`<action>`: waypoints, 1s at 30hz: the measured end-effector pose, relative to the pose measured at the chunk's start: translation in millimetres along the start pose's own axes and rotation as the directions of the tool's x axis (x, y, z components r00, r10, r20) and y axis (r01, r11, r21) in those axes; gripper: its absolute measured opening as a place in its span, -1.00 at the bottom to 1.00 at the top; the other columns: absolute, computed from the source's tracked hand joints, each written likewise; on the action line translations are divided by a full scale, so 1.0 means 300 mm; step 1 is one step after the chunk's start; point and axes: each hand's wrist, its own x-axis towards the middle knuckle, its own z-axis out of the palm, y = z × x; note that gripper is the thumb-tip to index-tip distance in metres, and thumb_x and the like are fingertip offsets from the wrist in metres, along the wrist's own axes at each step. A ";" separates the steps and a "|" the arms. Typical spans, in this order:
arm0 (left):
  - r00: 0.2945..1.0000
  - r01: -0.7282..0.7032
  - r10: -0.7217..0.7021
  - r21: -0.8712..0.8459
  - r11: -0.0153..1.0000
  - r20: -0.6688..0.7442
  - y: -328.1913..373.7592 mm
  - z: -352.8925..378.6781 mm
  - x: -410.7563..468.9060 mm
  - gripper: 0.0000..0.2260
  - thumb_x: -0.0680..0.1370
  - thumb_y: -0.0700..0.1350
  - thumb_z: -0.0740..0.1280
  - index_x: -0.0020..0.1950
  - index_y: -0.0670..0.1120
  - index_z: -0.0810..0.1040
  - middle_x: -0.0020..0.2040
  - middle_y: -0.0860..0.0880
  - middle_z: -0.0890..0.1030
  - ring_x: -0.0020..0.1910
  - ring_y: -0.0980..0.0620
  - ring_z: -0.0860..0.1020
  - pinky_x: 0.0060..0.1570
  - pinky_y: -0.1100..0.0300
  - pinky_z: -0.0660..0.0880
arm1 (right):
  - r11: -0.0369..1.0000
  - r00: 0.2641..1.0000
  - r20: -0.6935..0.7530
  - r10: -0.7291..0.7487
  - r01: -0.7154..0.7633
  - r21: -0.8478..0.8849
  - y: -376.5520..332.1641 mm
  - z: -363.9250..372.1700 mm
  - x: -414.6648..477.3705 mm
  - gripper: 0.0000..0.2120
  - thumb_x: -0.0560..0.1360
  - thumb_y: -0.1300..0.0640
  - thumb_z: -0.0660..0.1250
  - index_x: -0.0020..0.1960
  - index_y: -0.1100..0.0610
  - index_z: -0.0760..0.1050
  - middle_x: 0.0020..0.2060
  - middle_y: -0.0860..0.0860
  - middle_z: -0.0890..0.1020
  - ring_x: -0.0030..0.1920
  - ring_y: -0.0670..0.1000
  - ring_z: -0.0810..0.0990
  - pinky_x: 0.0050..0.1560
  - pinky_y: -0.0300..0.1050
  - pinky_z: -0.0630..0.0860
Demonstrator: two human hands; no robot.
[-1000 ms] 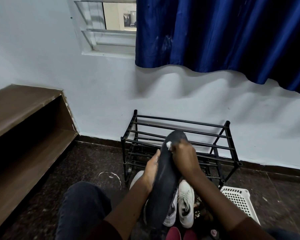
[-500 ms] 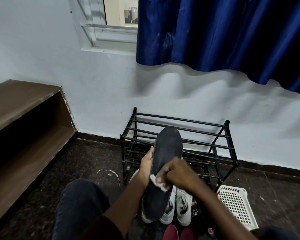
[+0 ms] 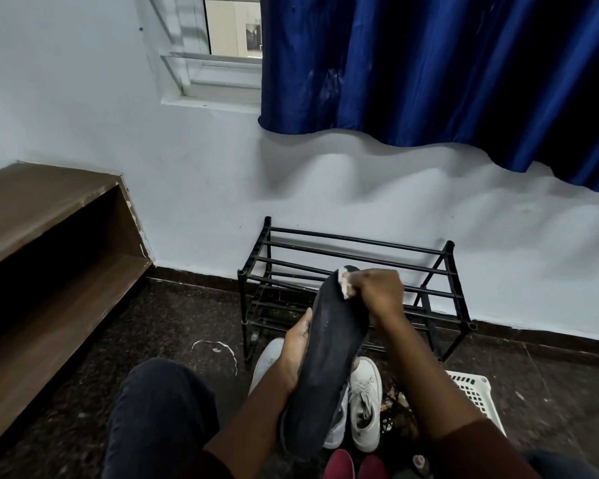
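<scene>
Shoe shows dark dusty sole, left hand gripping it, right hand pinching white cloth.

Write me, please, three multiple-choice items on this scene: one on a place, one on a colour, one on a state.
1. Where on the dark shoe is the white cloth? A. its upper end B. its lower end C. nowhere on it
2. What colour is the curtain? A. red B. blue C. green
3. What is the left hand doing? A. hanging idle B. holding the shoe C. holding the cloth
Answers: 1 A, the right hand presses the cloth at the end by the rack; 2 B, it is deep blue; 3 B, it grips the shoe's side.
</scene>
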 end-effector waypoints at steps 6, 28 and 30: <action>0.998 0.000 0.006 -0.094 0.996 0.056 0.040 -0.031 -0.033 -0.36 0.53 0.26 0.05 0.10 -0.26 0.63 0.11 -0.29 0.60 0.09 -0.22 0.59 -0.01 -0.02 0.54 | 0.759 0.927 0.296 0.231 -0.362 0.541 0.025 -0.113 -0.040 -0.72 0.52 0.43 0.11 -0.10 0.16 0.53 -0.41 0.02 0.62 -0.49 -0.05 0.51 -0.51 -0.29 0.51; 0.999 -0.038 0.041 -0.129 0.991 0.018 0.046 0.009 -0.033 -0.34 0.60 0.19 0.00 -0.18 -0.27 0.69 -0.23 -0.22 0.66 -0.33 -0.10 0.64 -0.30 0.18 0.58 | 0.798 0.880 0.455 0.133 -0.367 0.477 0.070 -0.077 -0.175 -0.81 0.43 0.44 0.28 -0.02 0.22 0.47 -0.28 0.14 0.64 -0.32 0.05 0.63 -0.28 -0.11 0.62; 0.999 -0.046 0.046 -0.124 0.991 -0.007 0.048 0.008 -0.030 -0.33 0.61 0.18 -0.02 -0.22 -0.27 0.69 -0.27 -0.22 0.66 -0.36 -0.09 0.63 -0.35 0.21 0.57 | 0.853 0.892 0.439 0.104 -0.307 0.422 0.058 -0.076 -0.196 -0.80 0.40 0.43 0.34 -0.07 0.21 0.44 -0.32 0.15 0.62 -0.33 0.08 0.62 -0.31 -0.12 0.60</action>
